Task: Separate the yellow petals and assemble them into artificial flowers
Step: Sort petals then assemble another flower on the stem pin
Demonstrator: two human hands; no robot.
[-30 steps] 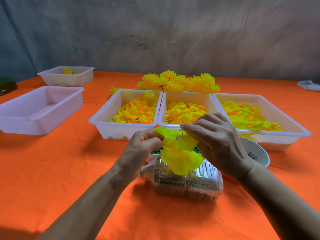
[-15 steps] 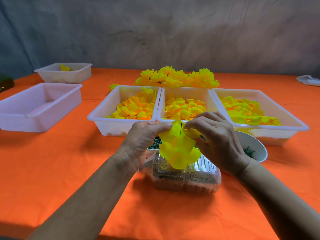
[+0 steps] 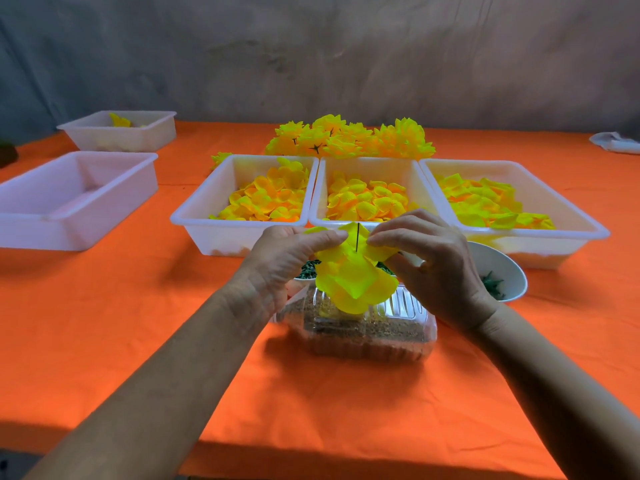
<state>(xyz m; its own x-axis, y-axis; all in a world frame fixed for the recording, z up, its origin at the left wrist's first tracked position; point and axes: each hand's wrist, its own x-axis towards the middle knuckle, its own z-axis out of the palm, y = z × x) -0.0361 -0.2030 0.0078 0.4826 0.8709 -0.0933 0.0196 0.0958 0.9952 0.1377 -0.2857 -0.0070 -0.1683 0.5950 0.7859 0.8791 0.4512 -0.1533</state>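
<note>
A part-built yellow flower [image 3: 353, 278] of layered petals sits on a thin dark stem [image 3: 357, 238] that pokes up through its middle. My left hand [image 3: 287, 258] pinches the petals from the left and my right hand [image 3: 429, 258] pinches them from the right, both above a clear plastic container [image 3: 367, 327]. Behind my hands stand three white trays of loose yellow petals: left [image 3: 207, 216], middle [image 3: 408, 174] and right [image 3: 568, 209]. A heap of finished yellow flowers [image 3: 349, 138] lies behind the trays.
An orange cloth [image 3: 104, 323] covers the table. Two more white trays stand at the left, a near one [image 3: 69, 199] and a far one [image 3: 117, 129] with a few petals. A white bowl [image 3: 502, 268] with green pieces sits by my right wrist. A white cloth [image 3: 614, 142] lies far right.
My hands have pressed the top petal down flat onto the stem, whose tip now stands up through it. The flower has stayed above the clear container.
</note>
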